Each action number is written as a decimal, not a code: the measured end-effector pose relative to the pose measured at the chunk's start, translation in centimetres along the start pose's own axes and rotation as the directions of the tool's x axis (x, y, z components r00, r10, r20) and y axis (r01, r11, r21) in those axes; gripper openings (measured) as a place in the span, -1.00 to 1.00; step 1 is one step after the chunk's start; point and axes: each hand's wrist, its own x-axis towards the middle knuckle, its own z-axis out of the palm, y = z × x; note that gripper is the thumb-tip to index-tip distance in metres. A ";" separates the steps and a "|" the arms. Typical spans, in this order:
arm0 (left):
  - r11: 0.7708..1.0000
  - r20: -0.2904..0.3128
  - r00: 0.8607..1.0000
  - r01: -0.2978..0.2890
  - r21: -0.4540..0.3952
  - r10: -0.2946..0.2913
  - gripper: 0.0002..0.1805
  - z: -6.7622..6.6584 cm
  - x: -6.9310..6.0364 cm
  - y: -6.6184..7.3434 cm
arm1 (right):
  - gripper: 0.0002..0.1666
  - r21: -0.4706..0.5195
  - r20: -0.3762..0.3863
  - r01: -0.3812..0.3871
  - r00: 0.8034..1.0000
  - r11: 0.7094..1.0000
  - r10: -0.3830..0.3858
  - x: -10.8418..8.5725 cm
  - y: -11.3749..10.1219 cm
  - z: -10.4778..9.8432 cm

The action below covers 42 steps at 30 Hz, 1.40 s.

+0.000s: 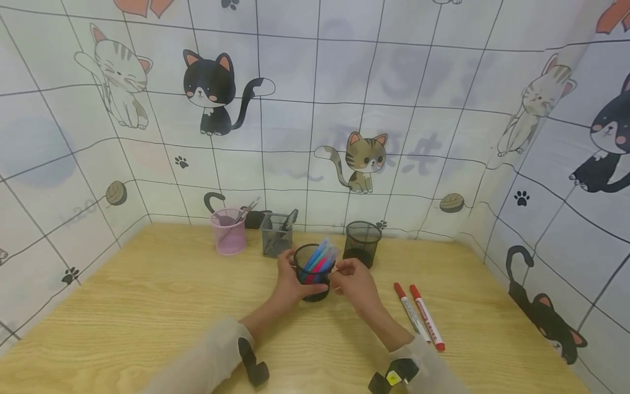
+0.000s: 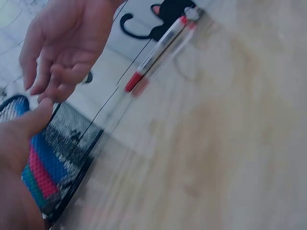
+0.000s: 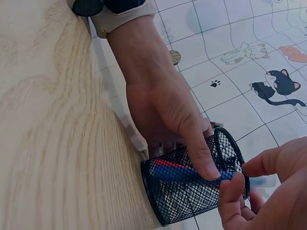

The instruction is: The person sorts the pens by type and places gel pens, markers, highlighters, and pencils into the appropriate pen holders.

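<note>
My left hand (image 1: 291, 283) grips a round black mesh pen holder (image 1: 315, 297), its thumb across the near side and fingers round the far left. Blue, pink and green pens (image 1: 320, 258) lean inside, their tops rising above the rim. In the right wrist view the left hand (image 3: 160, 103) is wrapped about the holder (image 3: 184, 203) near the wooden table. At the holder's right rim is my right hand (image 1: 356, 284), fingers loosely bent, fingertips against or very near the mesh. Nothing shows in the right hand (image 2: 72, 43) in the left wrist view.
Two white markers with red caps (image 1: 427, 317) lie on the table to the right. Along the back wall stand a pink pen holder (image 1: 230, 241), a grey square mesh holder (image 1: 276, 243) with pens, and a second black mesh holder (image 1: 361, 246). Cat-print sheeting (image 1: 290, 126) encloses the table.
</note>
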 end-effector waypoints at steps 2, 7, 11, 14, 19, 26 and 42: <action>1.000 -0.045 0.999 0.008 0.026 -0.006 0.20 0.6 -0.3 0.3 | -0.65 -0.010 -0.015 -0.003 1.000 1.000 0.003 -0.2 0.2 -0.4; 0.998 -0.060 0.998 0.029 0.049 -0.026 0.15 1.1 0.1 0.5 | -0.72 -0.032 -0.049 0.008 0.999 0.999 -0.009 -0.9 0.9 -2.2; 0.997 0.009 0.998 0.060 -0.044 -0.059 0.04 0.7 1.0 0.5 | -0.74 -0.078 -0.068 -0.002 0.998 0.997 -0.004 -1.8 1.7 -4.3; 0.993 0.042 0.995 0.092 -0.081 -0.088 -0.02 0.4 1.8 0.4 | -0.74 -0.094 -0.071 -0.044 0.997 0.995 0.038 -2.8 1.9 -5.9; 0.992 0.036 0.995 0.099 -0.073 -0.097 -0.06 0.4 3.3 -0.2 | -0.67 -0.140 -0.084 -0.080 0.994 0.987 0.068 -4.4 2.2 -8.6; 0.993 -0.014 0.995 0.103 -0.063 -0.104 -0.05 1.1 4.8 -1.0 | -0.58 -0.272 -0.181 -0.098 0.982 0.957 0.049 -5.4 3.1 -11.2; 0.987 -0.101 0.982 0.162 0.002 -0.161 0.11 2.3 7.6 -1.1 | -0.61 -0.507 -0.261 -0.047 0.960 0.860 -0.102 -5.0 5.0 -12.5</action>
